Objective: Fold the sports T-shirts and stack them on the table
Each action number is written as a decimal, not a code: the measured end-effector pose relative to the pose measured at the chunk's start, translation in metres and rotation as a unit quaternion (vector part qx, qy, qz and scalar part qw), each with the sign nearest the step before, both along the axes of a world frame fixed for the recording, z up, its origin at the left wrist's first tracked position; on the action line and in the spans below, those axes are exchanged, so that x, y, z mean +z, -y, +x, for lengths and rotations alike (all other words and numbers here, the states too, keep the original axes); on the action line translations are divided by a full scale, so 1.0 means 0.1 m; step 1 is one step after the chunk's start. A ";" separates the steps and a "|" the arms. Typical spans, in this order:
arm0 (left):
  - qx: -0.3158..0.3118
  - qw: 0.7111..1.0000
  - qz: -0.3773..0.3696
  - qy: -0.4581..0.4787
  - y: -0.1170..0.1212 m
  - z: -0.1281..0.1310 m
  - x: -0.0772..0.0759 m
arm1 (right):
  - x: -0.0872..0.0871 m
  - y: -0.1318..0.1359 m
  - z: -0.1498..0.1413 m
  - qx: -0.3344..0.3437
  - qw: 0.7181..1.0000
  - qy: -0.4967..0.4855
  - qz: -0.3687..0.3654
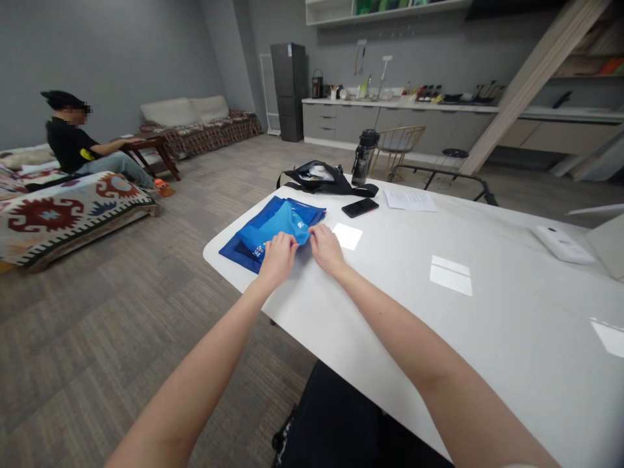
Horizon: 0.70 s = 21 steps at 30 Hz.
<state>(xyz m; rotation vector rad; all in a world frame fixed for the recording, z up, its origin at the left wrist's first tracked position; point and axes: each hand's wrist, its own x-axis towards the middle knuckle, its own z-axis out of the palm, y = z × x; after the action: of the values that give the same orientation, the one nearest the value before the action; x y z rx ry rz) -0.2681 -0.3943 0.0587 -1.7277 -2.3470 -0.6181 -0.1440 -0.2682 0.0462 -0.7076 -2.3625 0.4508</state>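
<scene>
A light-blue fabric bag [275, 225] with small white print lies on top of a darker blue bag [234, 247] near the table's left corner. My left hand [279, 255] is closed on the near edge of the light-blue bag, with the fingers bent over it. At its right edge, my right hand [325, 246] pinches the fabric between thumb and fingers. The bag's edge is slightly lifted between both hands. What the lower fingers do is partly hidden.
Beyond the bags lie a black waist bag [319, 179], a black bottle [364, 158], a phone [359, 207] and paper sheets [410, 200] on the white table [390, 286]. A white device [563, 245] lies far right. A person [80, 140] sits at the left.
</scene>
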 end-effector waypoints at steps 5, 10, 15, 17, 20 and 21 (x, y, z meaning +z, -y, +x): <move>-0.007 1.000 0.007 -0.028 -0.22 0.44 0.01 | 0.23 0.04 1.06 -0.027 0.998 -0.049 0.028; -0.125 0.992 0.005 -0.015 -0.57 1.25 -0.02 | 0.32 0.18 2.35 -0.122 0.988 -0.093 0.018; -0.304 0.952 0.021 0.024 -0.83 2.54 -0.01 | 0.35 0.37 3.71 -0.286 0.948 -0.142 0.010; -0.363 0.930 0.017 0.058 -0.87 3.09 -0.02 | 0.35 0.45 4.22 -0.353 0.923 -0.150 0.022; -0.441 0.890 0.013 0.114 -0.84 3.82 -0.06 | 0.30 0.57 4.94 -0.437 0.885 -0.155 0.047; -0.469 0.874 0.011 0.127 -0.80 4.01 -0.08 | 0.26 0.61 5.16 -0.459 0.875 -0.148 0.053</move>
<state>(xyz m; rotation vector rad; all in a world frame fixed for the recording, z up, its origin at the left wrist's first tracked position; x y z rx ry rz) 0.1330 -0.3142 0.0511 -2.8823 -1.4400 -1.0261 0.3722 -0.3288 0.0724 -1.4607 -1.5083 -0.0036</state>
